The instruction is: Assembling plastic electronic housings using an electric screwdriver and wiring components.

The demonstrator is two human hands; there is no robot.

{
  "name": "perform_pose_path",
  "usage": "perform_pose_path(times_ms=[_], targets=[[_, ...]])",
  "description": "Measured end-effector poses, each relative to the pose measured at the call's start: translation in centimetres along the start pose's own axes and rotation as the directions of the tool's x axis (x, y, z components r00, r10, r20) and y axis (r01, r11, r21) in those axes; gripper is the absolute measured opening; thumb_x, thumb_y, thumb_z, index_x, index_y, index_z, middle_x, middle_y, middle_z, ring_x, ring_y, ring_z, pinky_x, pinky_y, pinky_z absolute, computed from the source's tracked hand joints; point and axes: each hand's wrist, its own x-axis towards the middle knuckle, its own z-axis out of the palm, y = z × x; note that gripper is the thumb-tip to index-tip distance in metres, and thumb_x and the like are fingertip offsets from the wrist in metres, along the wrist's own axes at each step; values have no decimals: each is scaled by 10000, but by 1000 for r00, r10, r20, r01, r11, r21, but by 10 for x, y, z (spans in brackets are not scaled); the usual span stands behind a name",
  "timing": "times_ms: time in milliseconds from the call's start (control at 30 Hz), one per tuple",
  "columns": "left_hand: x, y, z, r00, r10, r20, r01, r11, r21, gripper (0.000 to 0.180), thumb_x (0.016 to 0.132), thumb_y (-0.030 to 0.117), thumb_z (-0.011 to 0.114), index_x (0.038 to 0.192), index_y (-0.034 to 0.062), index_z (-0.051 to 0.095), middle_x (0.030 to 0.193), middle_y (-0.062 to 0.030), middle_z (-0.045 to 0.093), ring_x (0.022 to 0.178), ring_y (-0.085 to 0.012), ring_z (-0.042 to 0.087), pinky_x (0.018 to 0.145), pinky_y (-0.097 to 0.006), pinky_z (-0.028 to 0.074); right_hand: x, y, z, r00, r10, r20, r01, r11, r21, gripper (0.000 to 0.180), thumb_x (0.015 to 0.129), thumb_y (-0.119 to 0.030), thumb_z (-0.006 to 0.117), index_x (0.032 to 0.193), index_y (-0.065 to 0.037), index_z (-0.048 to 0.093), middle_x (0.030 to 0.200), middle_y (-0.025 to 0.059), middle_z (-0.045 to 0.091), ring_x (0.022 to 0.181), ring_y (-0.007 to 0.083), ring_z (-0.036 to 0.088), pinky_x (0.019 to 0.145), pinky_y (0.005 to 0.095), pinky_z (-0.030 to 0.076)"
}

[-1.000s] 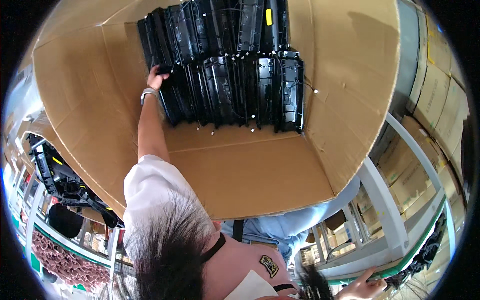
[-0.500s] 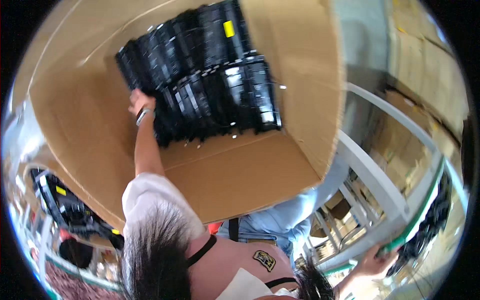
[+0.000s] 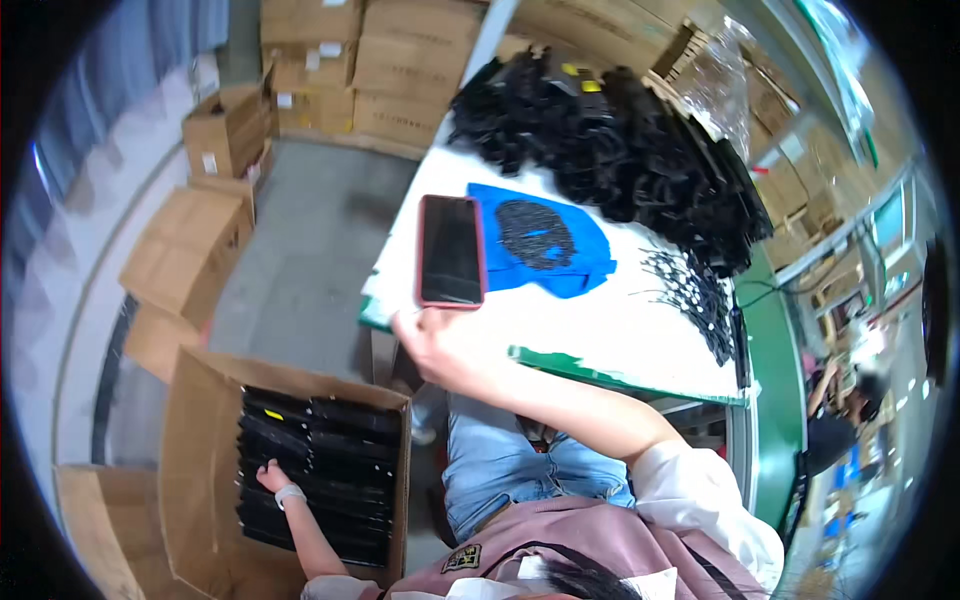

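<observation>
Long black plastic parts (image 3: 350, 440): partly glossy | open brown cardboard carton (image 3: 197, 450): matt | rectangular red-rimmed phone (image 3: 451, 255): glossy dark screen | flat blue sheet (image 3: 592, 255): matt, cloth or plastic undetermined | white-topped table (image 3: 580, 335): smooth | clear plastic wrap (image 3: 722, 95): crinkled, shiny

One phone (image 3: 451, 252), one white wristband (image 3: 290, 492)

Pink top (image 3: 600, 535), white sleeves (image 3: 710, 505)

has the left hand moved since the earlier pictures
Yes. The left hand has moved toward the yellow label on the black parts, judged against that label in the same view.
</observation>
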Motion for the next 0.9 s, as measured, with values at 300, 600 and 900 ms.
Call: perform_pose_path(times_ms=[300, 600, 900], targets=[[-242, 238, 27, 861, 434, 264, -256, 819, -513, 339, 836, 59, 619, 1154, 102, 513, 1074, -28, 614, 976, -133, 561, 780, -285, 422, -99, 59, -55, 987, -43, -153, 129, 775, 618, 298, 710, -118, 623, 1000, -74, 572, 785, 101, 576, 705, 296, 626, 551, 418, 503], [-523, 349, 107, 139, 848, 511, -634, 473, -612, 266, 855, 26, 623, 1114, 33, 561, 1106, -45, 559, 963, -132, 557, 860, -252, 452, -282, 228, -109, 772, 544, -328, -420, 824, 379, 237, 692, -79, 659, 924, -51, 617, 831, 94, 537, 800, 275, 570, 625, 379, 495], [-805, 443, 273, -271, 701, 659, -962, -226, -154, 490, 887, 427, 590, 1080, -24, 582, 1056, -232, 642, 951, -350, 646, 788, -420, 519, -344, 262, -87, 656, 709, -258, -601, 698, 390, 223, 682, -117, 701, 880, -57, 617, 876, 87, 541, 875, 283, 535, 697, 402, 457]])
